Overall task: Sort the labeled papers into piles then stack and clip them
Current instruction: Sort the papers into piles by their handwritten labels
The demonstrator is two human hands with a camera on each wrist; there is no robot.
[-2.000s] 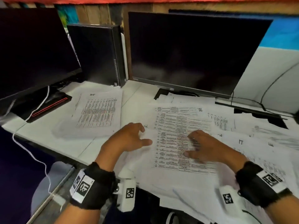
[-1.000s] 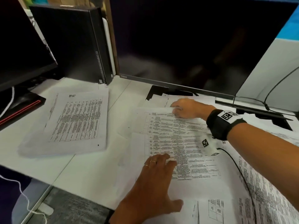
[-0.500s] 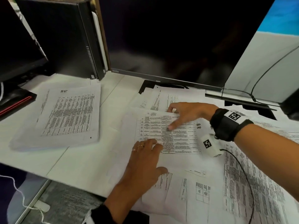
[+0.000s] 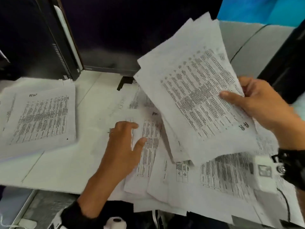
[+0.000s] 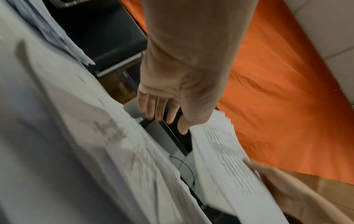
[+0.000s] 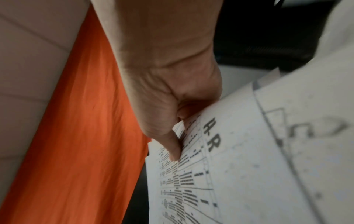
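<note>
Papers marked "HR" are lifted off the desk at upper right of the head view — a thin sheaf, at least 3 sheets by the staggered top edges, tilted w/ the handwritten label at its lower right corner. Right hand pinches the sheaf's right edge, thumb on the printed face, fingers behind (right wrist view shows the thumb pressed beside the "HR" mark). Left hand lies open at centre frame, fingers straight and spread, flat on a loose sheet of the unsorted spread — many overlapping sheets across the lower right, count can't be told. One sorted pile, also labelled HR, sits at left on the white desk, well apart from the spread. 1 black PC tower stands upper left, 1 dark monitor top centre.
</note>
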